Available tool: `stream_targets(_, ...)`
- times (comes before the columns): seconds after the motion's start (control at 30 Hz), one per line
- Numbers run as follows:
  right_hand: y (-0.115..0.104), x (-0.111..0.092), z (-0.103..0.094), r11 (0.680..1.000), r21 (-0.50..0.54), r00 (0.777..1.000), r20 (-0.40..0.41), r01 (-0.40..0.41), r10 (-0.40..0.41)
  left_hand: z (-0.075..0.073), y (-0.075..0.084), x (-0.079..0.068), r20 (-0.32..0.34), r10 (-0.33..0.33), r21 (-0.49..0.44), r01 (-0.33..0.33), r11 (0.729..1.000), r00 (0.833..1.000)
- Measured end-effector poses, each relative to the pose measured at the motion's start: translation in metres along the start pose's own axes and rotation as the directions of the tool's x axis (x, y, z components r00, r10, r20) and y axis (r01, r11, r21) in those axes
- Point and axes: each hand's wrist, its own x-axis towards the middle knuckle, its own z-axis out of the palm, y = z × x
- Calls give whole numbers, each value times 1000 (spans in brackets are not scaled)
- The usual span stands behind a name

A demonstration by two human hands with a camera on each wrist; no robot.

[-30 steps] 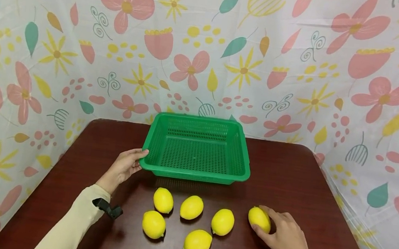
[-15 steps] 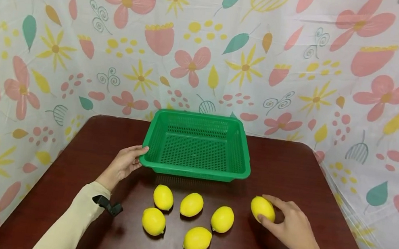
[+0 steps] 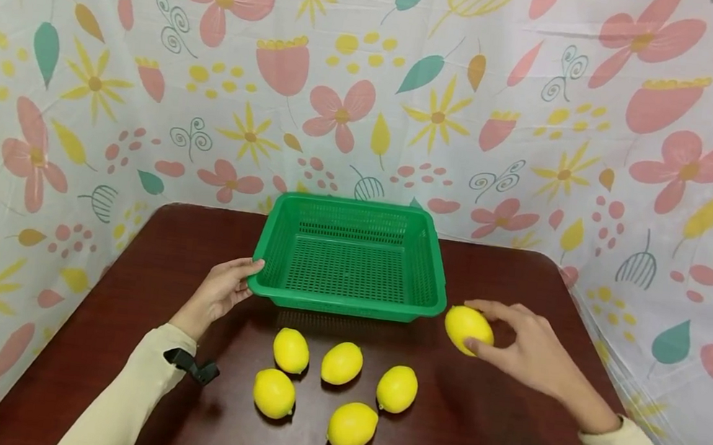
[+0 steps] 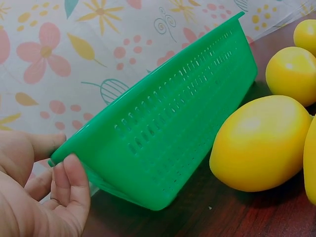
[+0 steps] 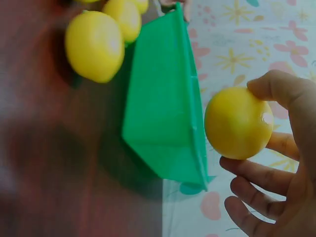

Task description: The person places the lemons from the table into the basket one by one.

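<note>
A green plastic basket (image 3: 347, 307) with slotted walls stands on the table, nothing inside it. My left hand (image 3: 222, 294) pinches its rim at the front left corner; the left wrist view shows the thumb over the rim (image 4: 123, 96) and fingers under it. In my right hand (image 3: 529, 346) a yellow lemon (image 3: 468, 330) is held between thumb and fingers, raised above the table just right of the basket's front right corner. The right wrist view shows this lemon (image 5: 238, 123) at the fingertips, with the other fingers spread below it.
Several more lemons lie in front of the basket, among them one at the front (image 3: 351, 427), one at the right (image 3: 397, 389) and one at the left (image 3: 274, 394). The dark red-brown table (image 3: 471, 437) backs onto a flower-patterned curtain (image 3: 372, 72).
My right hand has lifted the lemon off the table and carried it forward, up beside the basket's corner. The left hand keeps its grip on the rim; the other lemons stay put.
</note>
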Motion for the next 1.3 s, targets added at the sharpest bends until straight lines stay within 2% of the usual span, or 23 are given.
stream_targets(0.23,9,44,-14,992,76,989,98,101,-108,1,0,-1,-15,-8,23,8,1000,1000)
stream_targets(0.43,14,84,-13,979,153,968,194,132,-160,-1,-1,-1,-15,-13,20,13,1000,1000)
stream_targets(0.73,23,147,3,966,249,928,341,62,-148,-1,-2,1,-1,-2,-4,2,1000,1000)
stream_targets(1.0,23,191,19,980,200,909,406,14,-95,-1,-3,2,-7,-6,6,6,1000,1000)
stream_targets(1.2,27,219,37,983,183,900,423,27,-103,-2,-4,2,-2,-4,-4,4,1000,1000)
stream_targets(1.3,28,230,46,983,181,895,437,8,-88,-1,-3,2,-1,-5,-7,5,1000,1000)
